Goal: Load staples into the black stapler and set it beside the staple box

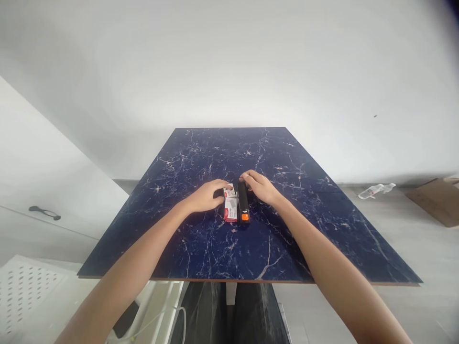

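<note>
Near the middle of the table lie two red-and-white boxes and a long black stapler with an orange end, side by side. My left hand [210, 195] has its thumb and fingers around the small box [230, 193] at the far side. Just in front of that one, the larger box [230, 210] lies against it. To their right, the stapler [243, 200] points away from me, its orange end nearest. At its far end, my right hand [261, 185] curls its fingers against the stapler; the fingertips are partly hidden.
The dark blue marble-patterned table [229, 253] stands against a white wall. On the floor at right are a clear plastic bottle [371, 191] and a cardboard box [435, 200]. At left are a white cabinet with a black handle [45, 212] and a white perforated panel [30, 291].
</note>
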The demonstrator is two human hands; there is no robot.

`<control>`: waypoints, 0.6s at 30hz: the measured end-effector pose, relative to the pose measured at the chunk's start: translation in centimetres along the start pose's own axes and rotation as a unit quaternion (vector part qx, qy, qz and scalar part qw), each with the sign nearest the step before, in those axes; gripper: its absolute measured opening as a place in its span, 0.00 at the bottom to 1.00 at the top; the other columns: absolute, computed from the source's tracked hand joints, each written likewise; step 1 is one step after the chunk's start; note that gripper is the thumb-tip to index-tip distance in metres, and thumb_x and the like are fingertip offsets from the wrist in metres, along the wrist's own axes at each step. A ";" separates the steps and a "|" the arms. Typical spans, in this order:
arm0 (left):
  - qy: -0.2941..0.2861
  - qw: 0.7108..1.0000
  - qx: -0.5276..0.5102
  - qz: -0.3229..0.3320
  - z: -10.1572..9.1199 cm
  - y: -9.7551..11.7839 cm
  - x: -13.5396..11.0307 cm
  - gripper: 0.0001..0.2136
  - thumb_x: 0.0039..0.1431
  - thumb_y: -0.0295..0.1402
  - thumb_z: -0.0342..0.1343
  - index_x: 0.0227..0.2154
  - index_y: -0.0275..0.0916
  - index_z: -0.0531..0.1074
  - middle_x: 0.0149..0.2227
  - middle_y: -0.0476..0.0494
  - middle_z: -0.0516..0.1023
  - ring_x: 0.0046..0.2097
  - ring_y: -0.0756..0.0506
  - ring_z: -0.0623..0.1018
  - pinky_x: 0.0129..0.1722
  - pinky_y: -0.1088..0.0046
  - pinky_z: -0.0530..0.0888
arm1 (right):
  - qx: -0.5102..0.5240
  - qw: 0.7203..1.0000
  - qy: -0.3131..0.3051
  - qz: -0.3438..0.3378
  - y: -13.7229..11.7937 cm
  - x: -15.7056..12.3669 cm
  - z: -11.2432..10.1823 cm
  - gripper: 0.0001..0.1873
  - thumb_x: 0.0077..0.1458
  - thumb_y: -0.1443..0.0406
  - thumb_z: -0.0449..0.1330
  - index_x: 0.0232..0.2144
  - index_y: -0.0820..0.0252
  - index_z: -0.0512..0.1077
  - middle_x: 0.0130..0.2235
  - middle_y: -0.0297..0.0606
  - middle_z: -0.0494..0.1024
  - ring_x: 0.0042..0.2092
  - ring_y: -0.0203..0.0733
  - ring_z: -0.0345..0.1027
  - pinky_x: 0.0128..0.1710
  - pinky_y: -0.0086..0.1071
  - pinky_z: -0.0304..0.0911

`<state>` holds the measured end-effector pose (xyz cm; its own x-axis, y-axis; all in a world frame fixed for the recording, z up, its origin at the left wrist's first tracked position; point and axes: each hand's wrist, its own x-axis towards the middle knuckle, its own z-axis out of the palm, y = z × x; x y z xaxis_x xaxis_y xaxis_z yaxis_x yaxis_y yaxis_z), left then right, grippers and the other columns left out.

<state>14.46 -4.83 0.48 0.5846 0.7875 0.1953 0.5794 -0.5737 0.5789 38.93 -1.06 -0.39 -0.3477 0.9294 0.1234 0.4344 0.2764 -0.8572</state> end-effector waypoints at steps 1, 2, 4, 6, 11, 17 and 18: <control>-0.015 1.000 -0.004 0.003 0.0 0.2 -0.1 0.25 0.58 0.27 0.54 0.59 0.44 0.68 0.62 0.41 0.68 0.62 0.39 0.69 0.62 0.57 0.67 | 0.006 1.000 0.004 0.004 0.0 0.0 0.1 0.18 0.66 0.51 0.48 0.42 0.55 0.71 0.44 0.36 0.79 0.42 0.39 0.72 0.42 0.32 0.66; -0.029 1.000 -0.006 0.000 -0.2 0.4 -0.2 0.27 0.58 0.30 0.56 0.62 0.45 0.65 0.65 0.40 0.64 0.65 0.37 0.66 0.64 0.55 0.65 | 0.009 1.000 0.006 0.005 -0.1 -0.1 0.1 0.18 0.66 0.51 0.49 0.43 0.55 0.71 0.45 0.36 0.79 0.42 0.39 0.72 0.42 0.32 0.66; -0.055 0.998 -0.013 -0.018 -0.8 0.6 -0.6 0.34 0.57 0.36 0.60 0.67 0.47 0.57 0.70 0.39 0.54 0.69 0.33 0.58 0.65 0.51 0.62 | 0.009 1.000 0.007 0.005 -0.1 -0.2 0.2 0.17 0.66 0.51 0.49 0.44 0.54 0.70 0.45 0.36 0.79 0.43 0.39 0.72 0.42 0.32 0.67; -0.081 0.996 -0.021 -0.038 -1.4 0.7 -0.9 0.43 0.54 0.43 0.64 0.70 0.50 0.51 0.72 0.40 0.47 0.71 0.31 0.52 0.66 0.48 0.60 | 0.002 1.000 0.008 0.012 -0.1 -0.2 0.1 0.18 0.67 0.50 0.48 0.43 0.54 0.69 0.43 0.36 0.79 0.41 0.40 0.72 0.41 0.32 0.68; -0.130 0.990 -0.033 -0.050 -2.1 1.0 -1.1 0.51 0.46 0.52 0.68 0.71 0.53 0.47 0.73 0.41 0.43 0.70 0.30 0.53 0.66 0.50 0.60 | 0.028 0.992 -0.052 0.115 0.2 -0.2 -0.8 0.26 0.65 0.43 0.46 0.37 0.57 0.68 0.34 0.40 0.78 0.30 0.42 0.73 0.31 0.36 0.72; -0.141 0.987 -0.029 -0.064 -1.5 1.7 -1.1 0.54 0.45 0.55 0.68 0.71 0.54 0.45 0.74 0.43 0.38 0.71 0.29 0.51 0.65 0.50 0.61 | 0.126 0.960 -0.158 0.194 -1.2 -0.9 -1.1 0.32 0.62 0.39 0.48 0.42 0.61 0.71 0.34 0.47 0.80 0.30 0.46 0.75 0.32 0.41 0.77; -0.143 0.987 -0.023 -0.065 -1.4 1.8 -1.1 0.55 0.44 0.55 0.68 0.71 0.55 0.44 0.74 0.44 0.37 0.72 0.29 0.49 0.66 0.49 0.60 | 0.133 0.958 -0.162 0.195 -1.6 -1.1 -1.0 0.33 0.63 0.39 0.48 0.42 0.62 0.72 0.34 0.47 0.80 0.30 0.46 0.76 0.33 0.41 0.77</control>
<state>14.05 -6.40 2.46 0.6473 0.7540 -0.1115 0.6378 -0.4558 0.6209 39.45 -2.25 1.38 -0.4607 0.8126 -0.3571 0.3722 -0.1883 -0.9088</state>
